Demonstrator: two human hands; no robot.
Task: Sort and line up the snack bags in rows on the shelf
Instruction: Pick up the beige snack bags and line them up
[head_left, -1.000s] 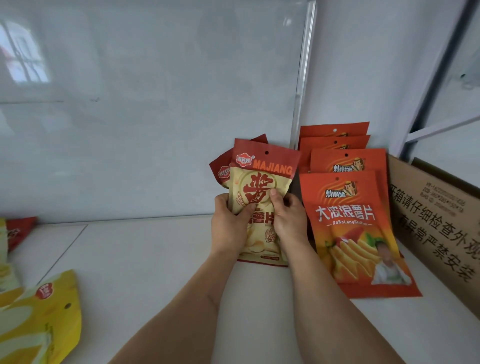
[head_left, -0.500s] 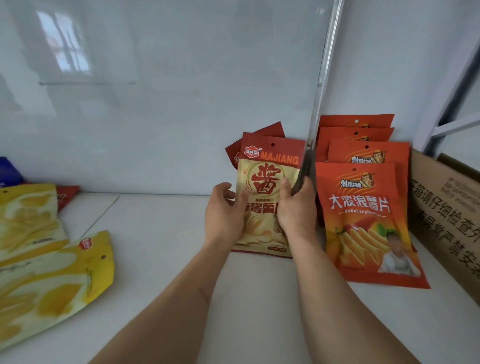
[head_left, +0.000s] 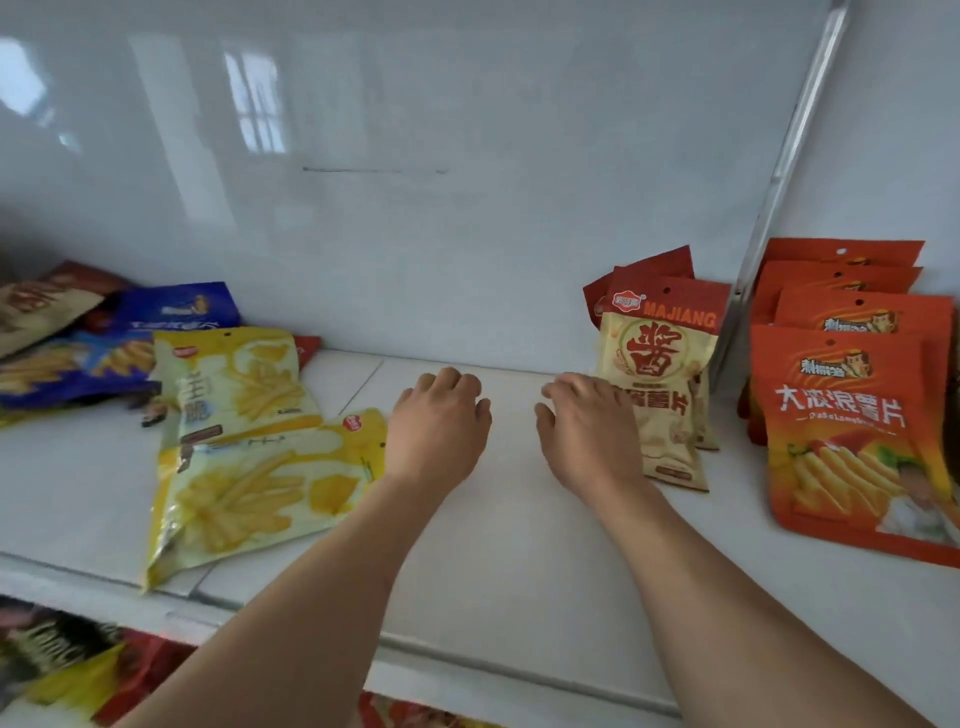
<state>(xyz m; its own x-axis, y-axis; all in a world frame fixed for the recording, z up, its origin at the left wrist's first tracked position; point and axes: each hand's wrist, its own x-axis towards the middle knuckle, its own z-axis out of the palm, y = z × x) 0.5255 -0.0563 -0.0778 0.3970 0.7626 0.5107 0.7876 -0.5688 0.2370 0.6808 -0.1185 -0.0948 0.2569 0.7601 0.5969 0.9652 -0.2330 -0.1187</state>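
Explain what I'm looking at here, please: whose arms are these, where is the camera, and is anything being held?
There is no machine. A person wears one wide-angle camera on the head, looking forward and down, so the two bare arms reaching in from the bottom are theirs. The left hand and the right hand hover over the white shelf with relaxed fingers, holding nothing.

At the right stands a row of orange bags, one behind another. Next to it the cream MAJIANG bag stands upright with a dark red bag behind it; the right hand is just beside it, and contact cannot be told.

At the left, unsorted, two yellow bags lie flat, with blue bags piled behind them. More bags show on the shelf below.
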